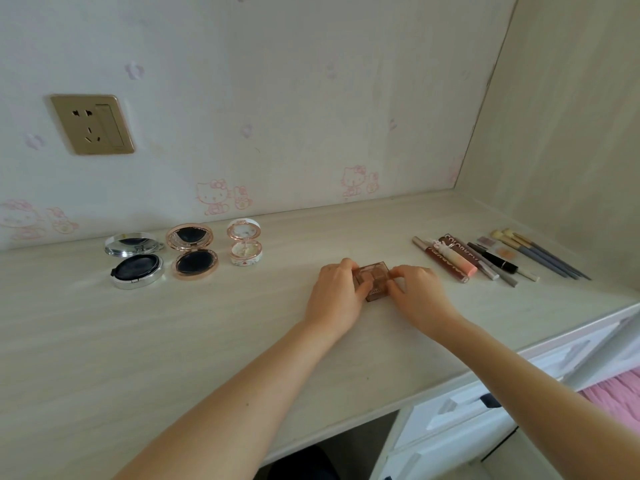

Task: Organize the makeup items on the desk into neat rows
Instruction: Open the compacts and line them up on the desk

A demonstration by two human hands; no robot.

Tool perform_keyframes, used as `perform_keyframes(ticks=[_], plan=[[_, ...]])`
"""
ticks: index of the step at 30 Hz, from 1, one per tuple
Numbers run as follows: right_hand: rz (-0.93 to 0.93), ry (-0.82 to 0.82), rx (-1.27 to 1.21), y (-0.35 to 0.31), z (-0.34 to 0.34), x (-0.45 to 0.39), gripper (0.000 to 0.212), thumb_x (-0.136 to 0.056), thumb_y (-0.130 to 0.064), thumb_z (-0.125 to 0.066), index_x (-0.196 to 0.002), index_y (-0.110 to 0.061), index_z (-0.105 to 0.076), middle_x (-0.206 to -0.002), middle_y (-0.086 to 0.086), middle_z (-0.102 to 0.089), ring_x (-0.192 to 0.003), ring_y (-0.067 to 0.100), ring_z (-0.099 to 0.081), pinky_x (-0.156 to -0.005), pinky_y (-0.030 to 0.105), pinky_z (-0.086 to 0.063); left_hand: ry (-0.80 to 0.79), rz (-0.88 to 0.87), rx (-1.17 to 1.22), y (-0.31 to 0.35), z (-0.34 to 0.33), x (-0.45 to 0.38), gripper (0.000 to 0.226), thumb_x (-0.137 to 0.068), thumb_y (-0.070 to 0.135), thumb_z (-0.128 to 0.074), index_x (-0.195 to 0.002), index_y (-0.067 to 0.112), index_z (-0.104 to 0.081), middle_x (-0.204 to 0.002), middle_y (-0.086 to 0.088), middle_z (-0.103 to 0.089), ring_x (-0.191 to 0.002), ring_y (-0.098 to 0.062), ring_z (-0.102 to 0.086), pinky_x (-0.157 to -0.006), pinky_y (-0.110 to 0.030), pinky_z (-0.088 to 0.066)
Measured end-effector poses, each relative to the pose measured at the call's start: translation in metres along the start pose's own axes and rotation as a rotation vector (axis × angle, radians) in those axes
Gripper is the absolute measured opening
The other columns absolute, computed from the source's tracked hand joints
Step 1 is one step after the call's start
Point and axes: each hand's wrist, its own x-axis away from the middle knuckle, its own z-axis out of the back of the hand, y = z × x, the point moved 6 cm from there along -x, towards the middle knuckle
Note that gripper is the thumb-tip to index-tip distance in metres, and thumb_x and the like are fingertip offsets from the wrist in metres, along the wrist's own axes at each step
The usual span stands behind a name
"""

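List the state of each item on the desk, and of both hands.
Silver compact: open, lid up.
Rose-gold compact: open, lid up.
White compact: open, lid up.
Brown palette: on desk, gripped by both hands.
Left hand: grips palette.
Right hand: grips palette.
Tubes and pencils: lying side by side.
Brushes: lying side by side.

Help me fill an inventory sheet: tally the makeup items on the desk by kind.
Open round compacts: 3
Brown palette, gripped by left hand and right hand: 1
Brushes: 3
Tubes and pencils: about 7, overlapping
Total: about 14

brown translucent palette flat mid-desk, three open compacts left, tubes and brushes right
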Motion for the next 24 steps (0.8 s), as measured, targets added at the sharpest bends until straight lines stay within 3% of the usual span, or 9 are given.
perform_keyframes(ticks=[2,4,6,9,17,20,24], plan=[[-0.029,0.027,-0.056,0.001,0.003,0.004,0.020,-0.092,-0.013,-0.055,-0.106,-0.005,-0.067,-0.106,0.012,-0.069,-0.108,0.031,-0.056,-0.080,0.029,-0.036,0.021,0.013,0.064,0.002,0.002,0.004,0.030,-0.088,0.027,-0.065,-0.115,0.017,-0.056,-0.106,-0.005,-0.066,-0.104,-0.021,-0.056,-0.087,-0.033,-0.045],[-0.073,0.056,-0.136,0.004,0.007,0.009,0.018,-0.092,-0.016,-0.057,-0.106,-0.008,-0.067,-0.106,0.007,-0.069,-0.109,0.026,-0.057,-0.076,0.024,-0.035,0.044,0.021,0.140,0.003,0.006,0.009,0.028,-0.086,0.022,-0.067,-0.112,0.020,-0.057,-0.099,0.000,-0.069,-0.093,-0.017,-0.061,-0.078,-0.022,-0.046],[-0.096,0.087,-0.202,0.005,0.010,0.013,0.014,-0.092,-0.015,-0.058,-0.101,-0.011,-0.067,-0.098,0.003,-0.070,-0.102,0.022,-0.061,-0.073,0.022,-0.036,0.057,0.039,0.244,0.005,0.011,0.015,0.027,-0.085,0.014,-0.068,-0.108,0.021,-0.058,-0.091,0.004,-0.067,-0.080,-0.009,-0.061,-0.064,-0.006,-0.040],[-0.081,0.110,-0.270,-0.003,0.014,0.018,0.010,-0.092,-0.016,-0.058,-0.101,-0.015,-0.064,-0.089,0.001,-0.071,-0.088,0.019,-0.064,-0.069,0.024,-0.040,0.096,0.067,0.359,0.003,0.022,0.022,0.028,-0.083,0.007,-0.068,-0.105,0.021,-0.058,-0.084,0.007,-0.066,-0.074,0.002,-0.060,-0.060,-0.001,-0.037],[0.010,0.014,-0.446,-0.051,0.007,0.031,0.031,-0.093,-0.013,-0.056,-0.120,-0.028,-0.055,-0.091,-0.004,-0.070,-0.079,0.014,-0.068,-0.077,0.038,-0.057,0.077,0.176,0.555,-0.022,0.065,0.044,0.039,-0.083,0.004,-0.069,-0.117,0.020,-0.057,-0.094,-0.004,-0.071,-0.083,-0.018,-0.069,-0.069,-0.021,-0.052],[0.061,-0.048,-0.481,-0.077,-0.001,0.037,0.037,-0.093,-0.011,-0.055,-0.121,-0.035,-0.055,-0.091,-0.004,-0.067,-0.073,0.011,-0.068,-0.073,0.037,-0.059,0.041,0.243,0.745,-0.034,0.085,0.058,0.030,-0.086,0.000,-0.065,-0.115,0.007,-0.060,-0.098,-0.015,-0.070,-0.086,-0.025,-0.069,-0.072,-0.028,-0.059],[0.088,-0.127,-0.542,-0.112,-0.012,0.046,0.032,-0.092,-0.012,-0.056,-0.114,-0.034,-0.060,-0.089,-0.003,-0.069,-0.068,0.013,-0.070,-0.073,0.043,-0.059,0.060,0.364,0.932,-0.058,0.112,0.079,0.017,-0.091,0.011,-0.062,-0.106,0.006,-0.066,-0.099,-0.016,-0.072,-0.085,-0.024,-0.071,-0.077,-0.035,-0.059]])
